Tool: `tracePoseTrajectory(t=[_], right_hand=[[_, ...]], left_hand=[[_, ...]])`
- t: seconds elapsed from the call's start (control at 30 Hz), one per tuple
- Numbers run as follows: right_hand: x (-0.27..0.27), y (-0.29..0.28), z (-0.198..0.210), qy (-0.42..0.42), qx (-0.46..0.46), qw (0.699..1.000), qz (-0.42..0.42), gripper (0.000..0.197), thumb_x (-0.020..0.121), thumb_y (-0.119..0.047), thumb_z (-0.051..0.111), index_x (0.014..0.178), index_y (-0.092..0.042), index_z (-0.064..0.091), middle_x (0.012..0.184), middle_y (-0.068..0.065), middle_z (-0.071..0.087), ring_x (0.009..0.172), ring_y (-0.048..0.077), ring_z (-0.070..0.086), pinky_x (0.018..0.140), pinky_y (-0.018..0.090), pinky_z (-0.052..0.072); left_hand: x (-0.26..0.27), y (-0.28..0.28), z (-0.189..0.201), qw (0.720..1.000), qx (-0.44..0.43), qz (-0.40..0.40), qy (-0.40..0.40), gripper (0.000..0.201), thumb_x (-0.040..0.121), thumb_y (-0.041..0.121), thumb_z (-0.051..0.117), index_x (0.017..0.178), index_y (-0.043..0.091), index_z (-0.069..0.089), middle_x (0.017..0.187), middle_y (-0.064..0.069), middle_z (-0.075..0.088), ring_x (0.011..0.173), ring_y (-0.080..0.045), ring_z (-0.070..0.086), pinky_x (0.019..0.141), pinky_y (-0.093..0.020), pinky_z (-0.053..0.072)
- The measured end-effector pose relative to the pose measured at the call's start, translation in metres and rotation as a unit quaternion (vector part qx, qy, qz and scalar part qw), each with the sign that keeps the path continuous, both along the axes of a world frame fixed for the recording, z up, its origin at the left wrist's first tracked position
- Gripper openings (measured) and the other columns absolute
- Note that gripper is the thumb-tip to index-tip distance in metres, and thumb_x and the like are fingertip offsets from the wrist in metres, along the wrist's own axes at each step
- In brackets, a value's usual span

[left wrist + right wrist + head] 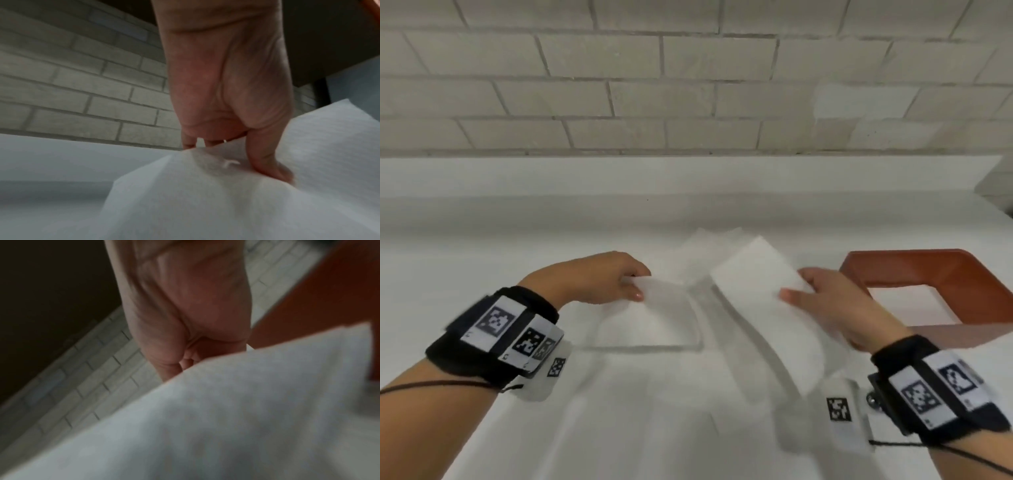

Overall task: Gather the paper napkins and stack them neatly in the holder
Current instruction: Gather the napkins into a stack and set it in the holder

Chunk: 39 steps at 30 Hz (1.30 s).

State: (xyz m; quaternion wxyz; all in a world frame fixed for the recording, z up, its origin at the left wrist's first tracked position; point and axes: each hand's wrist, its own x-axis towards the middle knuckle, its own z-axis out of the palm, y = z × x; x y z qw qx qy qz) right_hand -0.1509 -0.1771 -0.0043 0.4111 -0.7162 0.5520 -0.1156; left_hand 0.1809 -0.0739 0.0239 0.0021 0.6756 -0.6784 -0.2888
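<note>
My left hand [631, 286] pinches the far edge of a white paper napkin [650, 318] lifted off the white table, thumb on top [273, 172]. My right hand [801, 291] grips a second white napkin [760, 294] by its right edge and holds it tilted in the air. In the right wrist view this napkin [226, 418] fills the lower half and hides the fingertips. More napkins [709, 243] lie flat behind the two. The reddish-brown holder [941, 270] stands just right of my right hand.
A white table [517, 222] runs to a pale brick wall [688, 85] at the back. The table's right edge shows beyond the holder. Black wrist straps with printed markers [496, 322] sit on both forearms.
</note>
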Motion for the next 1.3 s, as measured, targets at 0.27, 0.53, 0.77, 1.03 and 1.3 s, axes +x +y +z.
tracePoseTrajectory(t=[0.27,0.53,0.77,1.03,1.3], right_hand=[[0.010,0.017,-0.050,0.133,-0.026,0.991,-0.005,0.064,0.082,-0.036,0.072,0.136,-0.015,0.045,0.135,0.006,0.051,0.123,0.023,0.050,0.093,0.026,0.039],[0.015,0.020,-0.048,0.187,-0.055,0.981,-0.010,0.064,0.079,-0.043,0.071,0.132,-0.016,0.047,0.127,0.007,0.048,0.119,0.024,0.046,0.099,0.035,0.043],[0.013,0.015,-0.037,0.179,-0.014,0.984,-0.019,0.071,0.072,-0.042,0.077,0.128,-0.014,0.045,0.123,0.003,0.059,0.108,0.022,0.059,0.092,0.036,0.049],[0.015,0.018,-0.036,0.188,-0.034,0.981,-0.012,0.074,0.077,-0.044,0.073,0.137,-0.014,0.042,0.132,0.005,0.054,0.116,0.023,0.055,0.089,0.032,0.048],[0.008,0.019,-0.043,0.123,-0.013,0.992,-0.015,0.067,0.086,-0.039,0.066,0.143,-0.014,0.039,0.145,0.003,0.046,0.132,0.023,0.044,0.106,0.033,0.037]], left_hand=[[-0.052,-0.043,-0.051,0.988,0.040,-0.108,-0.100,0.039,0.088,0.032,0.062,0.126,0.026,0.055,0.120,0.005,0.048,0.111,-0.021,0.048,0.096,-0.038,0.042],[-0.047,-0.045,-0.067,0.992,-0.008,-0.093,-0.086,0.039,0.083,0.036,0.067,0.120,0.027,0.057,0.116,0.008,0.041,0.105,-0.018,0.042,0.095,-0.033,0.038],[-0.042,-0.052,-0.069,0.995,-0.010,-0.062,-0.082,0.041,0.072,0.044,0.073,0.103,0.037,0.046,0.090,0.023,0.042,0.095,-0.014,0.044,0.095,-0.034,0.035],[-0.040,-0.039,-0.051,0.993,-0.007,-0.064,-0.097,0.017,0.081,0.040,0.066,0.083,0.029,0.053,0.093,0.009,0.056,0.093,-0.017,0.051,0.081,-0.029,0.040],[-0.018,-0.023,0.001,0.998,-0.043,0.025,-0.048,0.035,0.086,0.030,0.067,0.118,0.017,0.062,0.115,0.004,0.062,0.111,-0.018,0.057,0.091,-0.027,0.043]])
